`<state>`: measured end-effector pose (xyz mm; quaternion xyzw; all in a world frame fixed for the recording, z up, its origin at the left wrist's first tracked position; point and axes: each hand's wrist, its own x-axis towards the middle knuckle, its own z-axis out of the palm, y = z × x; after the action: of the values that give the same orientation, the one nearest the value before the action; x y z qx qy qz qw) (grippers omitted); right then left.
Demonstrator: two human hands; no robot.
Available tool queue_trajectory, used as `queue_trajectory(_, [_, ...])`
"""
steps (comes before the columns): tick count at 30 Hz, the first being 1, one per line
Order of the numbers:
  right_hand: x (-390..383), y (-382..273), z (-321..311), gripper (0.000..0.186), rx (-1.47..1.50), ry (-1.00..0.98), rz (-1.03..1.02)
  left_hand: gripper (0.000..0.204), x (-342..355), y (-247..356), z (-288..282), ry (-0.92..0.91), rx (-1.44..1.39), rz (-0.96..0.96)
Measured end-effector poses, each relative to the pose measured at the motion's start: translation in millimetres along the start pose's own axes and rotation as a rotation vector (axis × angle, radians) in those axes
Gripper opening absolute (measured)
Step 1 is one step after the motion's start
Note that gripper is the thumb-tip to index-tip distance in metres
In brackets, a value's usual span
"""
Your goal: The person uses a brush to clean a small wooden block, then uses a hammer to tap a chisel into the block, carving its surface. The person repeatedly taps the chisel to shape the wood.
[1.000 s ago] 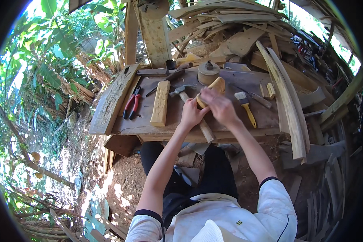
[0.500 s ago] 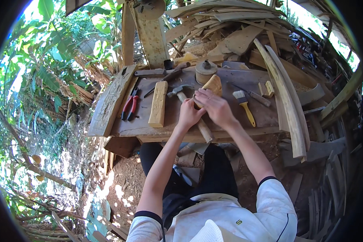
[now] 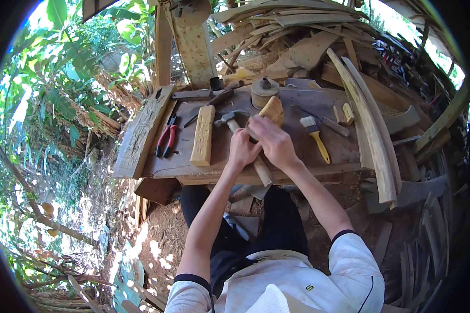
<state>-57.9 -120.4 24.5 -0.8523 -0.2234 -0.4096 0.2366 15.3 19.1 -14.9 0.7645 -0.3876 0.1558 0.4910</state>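
Over the middle of the workbench, a light-brown shaped piece of wood (image 3: pixel 272 111) juts up beyond my hands, its lower part hidden by them. My left hand (image 3: pixel 243 149) is closed round its near end, thumb side toward the other hand. Across the wood lies my right hand (image 3: pixel 274 143), its fingers smeared by motion; whether anything is under them cannot be seen. Beneath both hands a claw hammer (image 3: pixel 261 169) rests on the bench, head to the far left and handle toward me. A squared wood block (image 3: pixel 203 136) lies left of the hammer.
Red-handled pliers (image 3: pixel 167 136) and a carved board (image 3: pixel 143 133) are at the bench's left. A round lidded container (image 3: pixel 264 94) stands behind the wood. To the right lie a yellow-handled brush (image 3: pixel 315 138), a chisel-like tool (image 3: pixel 333 125) and long timber strips (image 3: pixel 368 125).
My right hand has shifted slightly left along the wood, its fingers now more blurred. The left hand keeps its grip. The whole view has moved a little.
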Motion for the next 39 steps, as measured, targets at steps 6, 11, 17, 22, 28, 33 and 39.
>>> queue_trajectory(6, [0, 26, -19, 0.028, -0.068, 0.105, 0.120, 0.036, 8, 13, 11, 0.006, 0.055, -0.018])
queue_trajectory(11, [-13, 20, -25, 0.028, 0.015, 0.097, 0.140, 0.036, 5, 6, 3, 0.009, 0.080, -0.018])
queue_trajectory(17, [-40, 38, -33, 0.028, 0.119, 0.257, 0.579, 0.034, 8, 20, 4, 0.028, -0.015, -0.042])
queue_trajectory(22, [-39, 52, -27, 0.032, 0.153, 0.274, 0.695, 0.037, 12, 24, 3, 0.003, -0.051, -0.093])
queue_trajectory(28, [-45, 57, -30, 0.036, 0.201, 0.333, 0.721, 0.032, 43, 51, -9, -0.044, 0.067, -0.105])
queue_trajectory(33, [-47, 56, -32, 0.038, 0.178, 0.358, 0.746, 0.044, 79, 79, -11, -0.175, 0.276, -0.089])
queue_trajectory(39, [-44, 53, -35, 0.036, 0.175, 0.352, 0.744, 0.056, 87, 70, 19, 0.105, 0.164, -0.102])
